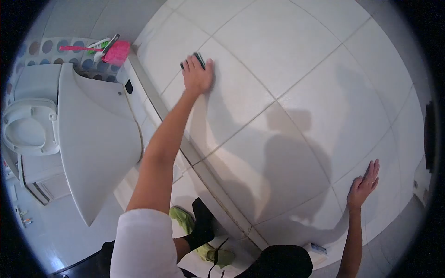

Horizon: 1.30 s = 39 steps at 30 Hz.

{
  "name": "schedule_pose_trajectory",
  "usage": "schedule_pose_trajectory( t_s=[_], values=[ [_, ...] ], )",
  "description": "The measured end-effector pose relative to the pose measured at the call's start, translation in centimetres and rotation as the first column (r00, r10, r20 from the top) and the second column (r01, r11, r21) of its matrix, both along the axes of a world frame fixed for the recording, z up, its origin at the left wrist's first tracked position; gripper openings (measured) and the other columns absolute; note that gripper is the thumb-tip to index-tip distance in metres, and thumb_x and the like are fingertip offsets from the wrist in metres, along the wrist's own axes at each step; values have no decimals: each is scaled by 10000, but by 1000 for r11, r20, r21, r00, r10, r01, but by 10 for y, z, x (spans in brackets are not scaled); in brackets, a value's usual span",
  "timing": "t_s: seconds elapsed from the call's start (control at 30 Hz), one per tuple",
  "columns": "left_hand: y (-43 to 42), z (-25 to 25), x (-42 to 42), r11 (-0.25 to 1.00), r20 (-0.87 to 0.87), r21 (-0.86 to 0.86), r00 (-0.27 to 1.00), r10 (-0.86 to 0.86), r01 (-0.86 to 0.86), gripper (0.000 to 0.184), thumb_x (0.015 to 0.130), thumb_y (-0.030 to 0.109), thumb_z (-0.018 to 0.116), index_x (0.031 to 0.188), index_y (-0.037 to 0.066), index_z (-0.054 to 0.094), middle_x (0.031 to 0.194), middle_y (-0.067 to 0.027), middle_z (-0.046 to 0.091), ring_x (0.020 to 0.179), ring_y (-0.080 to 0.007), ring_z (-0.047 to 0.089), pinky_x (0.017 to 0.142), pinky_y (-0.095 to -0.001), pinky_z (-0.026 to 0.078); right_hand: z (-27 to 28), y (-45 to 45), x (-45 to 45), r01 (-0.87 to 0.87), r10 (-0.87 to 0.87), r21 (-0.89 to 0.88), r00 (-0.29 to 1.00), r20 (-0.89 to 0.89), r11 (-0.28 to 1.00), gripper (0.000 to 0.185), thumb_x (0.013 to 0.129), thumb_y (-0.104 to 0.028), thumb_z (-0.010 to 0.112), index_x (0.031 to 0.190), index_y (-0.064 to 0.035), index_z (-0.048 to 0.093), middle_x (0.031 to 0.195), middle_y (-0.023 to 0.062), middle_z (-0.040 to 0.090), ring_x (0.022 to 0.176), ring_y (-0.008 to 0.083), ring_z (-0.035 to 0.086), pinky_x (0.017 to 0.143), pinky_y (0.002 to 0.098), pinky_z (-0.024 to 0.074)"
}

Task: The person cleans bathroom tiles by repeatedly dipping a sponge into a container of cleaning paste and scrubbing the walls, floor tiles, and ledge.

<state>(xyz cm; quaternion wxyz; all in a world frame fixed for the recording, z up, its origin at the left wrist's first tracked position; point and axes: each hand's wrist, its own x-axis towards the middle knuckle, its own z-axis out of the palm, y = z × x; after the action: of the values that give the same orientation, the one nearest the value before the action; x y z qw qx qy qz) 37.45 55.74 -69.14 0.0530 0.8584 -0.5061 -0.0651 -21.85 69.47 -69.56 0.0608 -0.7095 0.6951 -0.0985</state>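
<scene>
My left hand (198, 79) is pressed against white tiles (250, 60) at the upper middle, its fingers closed over a dark green scrubbing sponge (200, 59). Only the edges of the sponge show around the fingers. Off to the right, my right hand (364, 186) rests on the same tiled surface with its fingers stretched out, holding nothing. Both arms reach up from the bottom of the view, the left one in a white short sleeve (143, 238).
A raised ledge (218, 197) edges the tiles. Left of it are a toilet (30, 127) and a large white curved panel (97, 134). Pink and green cleaning tools (116, 53) lie at the upper left. Below, a black-socked foot (201, 224) is beside green footwear (181, 219). A small box (316, 252) is at the bottom.
</scene>
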Motion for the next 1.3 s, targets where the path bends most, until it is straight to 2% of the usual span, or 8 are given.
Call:
schedule_pose_trajectory(
  t_s=[0.13, 0.5, 0.6, 0.73, 0.93, 1.0, 1.1, 1.3],
  values=[
    [103, 17, -82, 970, -82, 178, 985, -151, 163, 919, 875, 610, 385, 1437, -70, 127, 1511, -243, 131, 1393, -425, 114, 1130, -509, 94, 2, -3, 0, -11, 11, 1, 1000, 1, 1000, 629, 819, -122, 365, 1440, -67, 280, 1530, 106, 221, 1419, 279, 176, 1106, 544, 43],
    [-8, 2, 17, 997, -34, 74, 999, 32, -30, 918, 870, 632, 378, 1429, -67, 174, 1509, -222, 170, 1398, -391, 130, 1132, -488, 128, -1, -1, 0, -6, 6, 8, 1000, -10, 1000, 624, 821, -135, 376, 1433, -48, 290, 1527, 110, 227, 1419, 286, 173, 1107, 540, 46],
    [97, -7, -55, 971, 38, 99, 974, -223, 219, 950, 845, 597, 469, 1406, -111, 177, 1485, -284, 169, 1373, -457, 143, 1121, -508, 144, 0, -1, 0, -13, 13, 3, 1000, -12, 1000, 628, 821, -135, 379, 1437, -53, 284, 1529, 105, 225, 1418, 280, 178, 1108, 537, 52],
    [235, 31, -199, 795, -279, 184, 806, -522, 578, 950, 816, 507, 592, 1392, -120, 170, 1482, -307, 91, 1360, -520, 73, 1093, -605, 112, 1, 0, -1, -2, 2, -14, 1000, -25, 1000, 624, 826, -130, 379, 1439, -65, 281, 1529, 98, 226, 1417, 277, 184, 1107, 537, 58],
    [175, 14, -195, 849, -153, 28, 841, -518, 528, 781, 879, 412, 525, 1384, -104, 226, 1485, -277, 162, 1369, -482, 100, 1099, -577, 138, -6, 3, -1, -38, 36, -50, 999, -40, 998, 587, 860, -134, 374, 1440, -101, 292, 1529, 76, 233, 1416, 263, 191, 1104, 542, 73],
    [138, 3, -157, 949, -45, -68, 949, -312, 308, 730, 910, 384, 477, 1387, -102, 214, 1477, -287, 173, 1368, -476, 107, 1112, -541, 139, -6, 2, -2, -47, 45, -63, 999, -30, 997, 578, 870, -142, 374, 1441, -112, 292, 1530, 67, 232, 1415, 257, 193, 1100, 548, 88],
    [173, 9, -124, 995, -138, -2, 986, 98, -99, 789, 926, 450, 406, 1380, -152, 173, 1475, -336, 99, 1381, -471, 47, 1125, -522, 47, -7, 4, 0, -62, 59, -101, 998, -31, 993, 579, 867, -138, 376, 1441, -124, 298, 1527, 64, 240, 1412, 258, 201, 1097, 557, 100],
    [232, 10, -192, 969, -13, 195, 987, 160, -154, 884, 903, 538, 404, 1392, -147, 132, 1479, -330, 80, 1379, -480, 43, 1122, -536, 55, -6, 3, 0, -3, 3, -79, 1000, 1, 997, 596, 847, -117, 396, 1437, -141, 309, 1519, 58, 256, 1406, 249, 217, 1098, 566, 101]
  ],
)
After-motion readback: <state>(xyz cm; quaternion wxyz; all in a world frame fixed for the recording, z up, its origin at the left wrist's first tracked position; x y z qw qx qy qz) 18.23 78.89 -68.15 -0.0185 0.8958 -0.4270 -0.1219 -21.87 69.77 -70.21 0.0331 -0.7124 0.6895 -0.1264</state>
